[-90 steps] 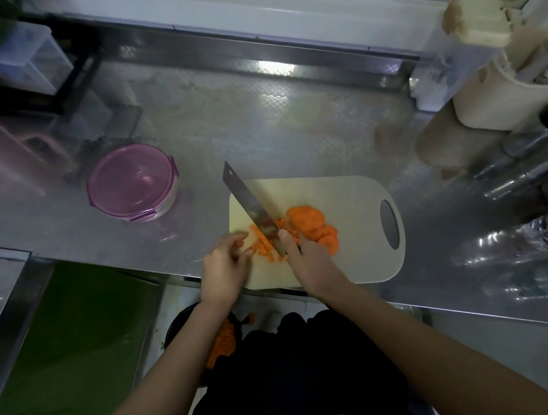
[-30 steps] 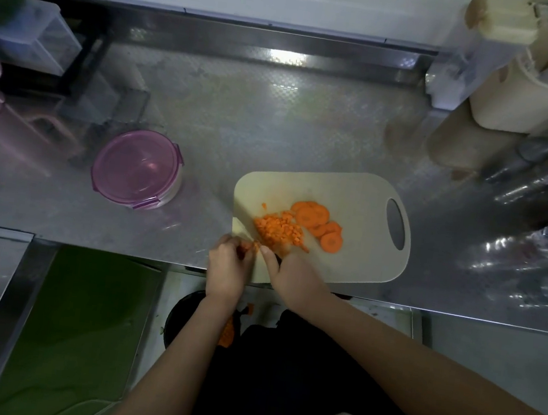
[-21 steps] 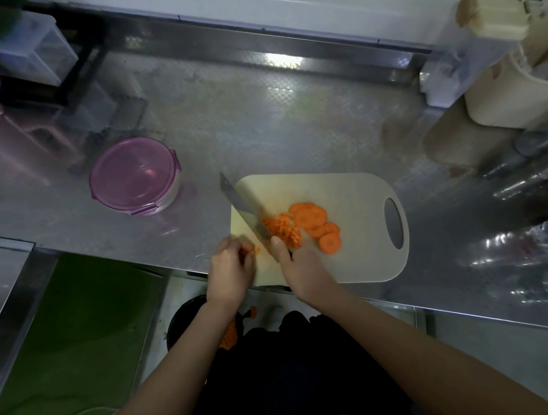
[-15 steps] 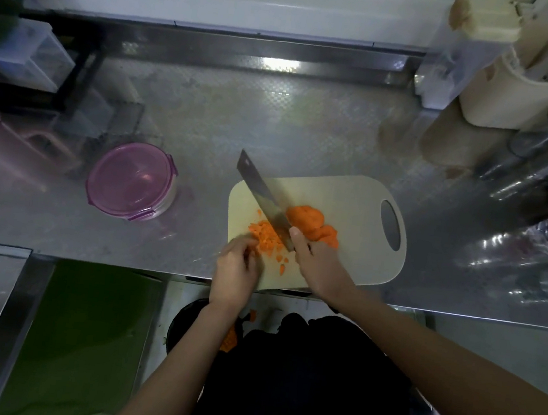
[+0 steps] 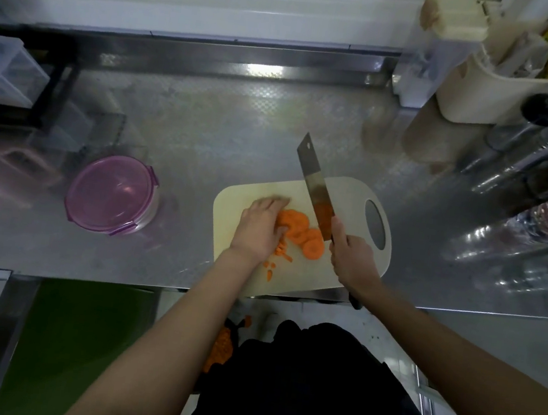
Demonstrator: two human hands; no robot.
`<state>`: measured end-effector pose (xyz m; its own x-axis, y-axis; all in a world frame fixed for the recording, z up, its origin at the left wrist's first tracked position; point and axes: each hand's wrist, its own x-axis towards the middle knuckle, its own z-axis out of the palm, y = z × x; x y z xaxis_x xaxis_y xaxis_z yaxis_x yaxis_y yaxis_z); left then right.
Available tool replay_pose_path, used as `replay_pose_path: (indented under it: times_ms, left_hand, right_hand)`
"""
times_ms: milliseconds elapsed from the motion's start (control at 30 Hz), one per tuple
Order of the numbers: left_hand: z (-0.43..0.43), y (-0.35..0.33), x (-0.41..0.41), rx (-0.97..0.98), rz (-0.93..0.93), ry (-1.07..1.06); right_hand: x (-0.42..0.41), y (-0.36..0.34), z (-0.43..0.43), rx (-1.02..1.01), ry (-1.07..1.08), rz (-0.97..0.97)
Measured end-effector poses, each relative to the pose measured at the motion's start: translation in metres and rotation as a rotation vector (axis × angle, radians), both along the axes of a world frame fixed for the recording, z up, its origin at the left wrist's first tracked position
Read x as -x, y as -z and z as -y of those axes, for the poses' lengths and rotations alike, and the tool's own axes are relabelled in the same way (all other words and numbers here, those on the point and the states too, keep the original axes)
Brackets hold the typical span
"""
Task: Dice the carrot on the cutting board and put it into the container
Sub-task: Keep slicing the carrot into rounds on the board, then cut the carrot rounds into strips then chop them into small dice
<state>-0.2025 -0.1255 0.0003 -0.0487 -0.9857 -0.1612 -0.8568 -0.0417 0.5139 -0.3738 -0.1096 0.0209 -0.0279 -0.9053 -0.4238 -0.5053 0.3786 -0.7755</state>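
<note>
Far left, the purple-lidded container (image 5: 112, 194) sits on the steel counter (image 5: 205, 137), lid on, well apart from the fingers. The left hand (image 5: 260, 226) lies palm down on the cutting board (image 5: 305, 276), fingers stretched out fairly flat and blurred at the tips, gripping nothing. Carrot slices (image 5: 300, 231) lie right beside its thumb, and small diced bits (image 5: 277, 252) sit just below it. The knife (image 5: 316, 188) hangs over the slices, blade pointing away. The right hand (image 5: 352, 258) has its fingers wrapped tight round the handle.

Dim, glare on steel counter (image 5: 265, 68) at back, edges warped w/ blur
</note>
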Motion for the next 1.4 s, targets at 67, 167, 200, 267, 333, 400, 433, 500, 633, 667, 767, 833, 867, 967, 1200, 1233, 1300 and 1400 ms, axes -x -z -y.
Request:
replay_pose_path:
  times_ms: [67,167,200,267,333,400,433,500,633,667,767,833,867,967,1200,1233,1300,1400]
  left_hand:
    - [0.009,0.0,0.003,-0.062,0.039,0.078]
    - [0.015,0.001,0.008,-0.111,0.093,0.157]
    - [0.016,0.002,0.009,-0.115,0.106,0.158]
    - [0.018,0.0,0.012,-0.129,0.108,0.14]
    - [0.021,-0.001,0.013,-0.152,0.077,0.12]
    - [0.022,-0.003,0.012,-0.165,0.045,0.105]
    - [0.022,-0.004,0.012,-0.17,0.037,0.099]
    - [0.02,-0.004,0.011,-0.167,0.024,0.096]
    - [0.015,-0.005,0.009,-0.115,-0.027,0.091]
    - [0.014,-0.005,0.008,-0.101,-0.064,0.071]
    - [0.011,-0.008,0.003,-0.049,-0.186,-0.01]
    - [0.01,-0.013,0.0,0.002,-0.245,-0.055]
    - [0.009,-0.016,-0.002,0.029,-0.261,-0.086]
    - [0.004,-0.023,-0.011,0.125,-0.323,-0.259]
    - [-0.027,-0.027,-0.054,0.35,-0.383,-0.746]
    - [-0.034,-0.025,-0.059,0.354,-0.408,-0.808]
    - [-0.047,-0.023,-0.063,0.348,-0.458,-0.895]
    - [-0.063,-0.023,-0.056,0.308,-0.519,-0.991]
  right_hand:
    - [0.002,0.0,0.0,0.001,0.021,0.01]
    - [0.004,0.0,-0.002,-0.002,0.021,0.015]
    - [0.005,0.0,-0.002,-0.004,0.02,0.014]
    - [0.006,0.0,-0.002,-0.002,0.023,0.017]
    - [0.007,-0.001,-0.002,0.0,0.026,0.027]
    - [0.008,-0.001,-0.003,-0.008,0.026,0.031]
    - [0.009,-0.001,-0.003,-0.017,0.025,0.027]
    - [0.01,0.001,-0.004,-0.038,0.023,0.015]
    - [0.012,0.001,-0.005,-0.045,0.022,0.012]
    - [0.013,0.002,-0.005,-0.041,0.022,0.008]
    - [0.014,0.001,-0.006,-0.033,0.012,0.01]
    - [0.015,0.001,-0.006,-0.027,0.002,0.013]
    - [0.015,0.0,-0.006,-0.027,-0.003,0.016]
    - [0.012,-0.004,-0.006,-0.016,-0.021,0.04]
    - [-0.017,-0.009,-0.019,-0.108,-0.222,0.131]
    - [-0.024,-0.007,-0.023,-0.111,-0.262,0.155]
    - [-0.036,-0.003,-0.031,-0.143,-0.347,0.162]
    - [-0.052,0.002,-0.04,-0.211,-0.441,0.121]
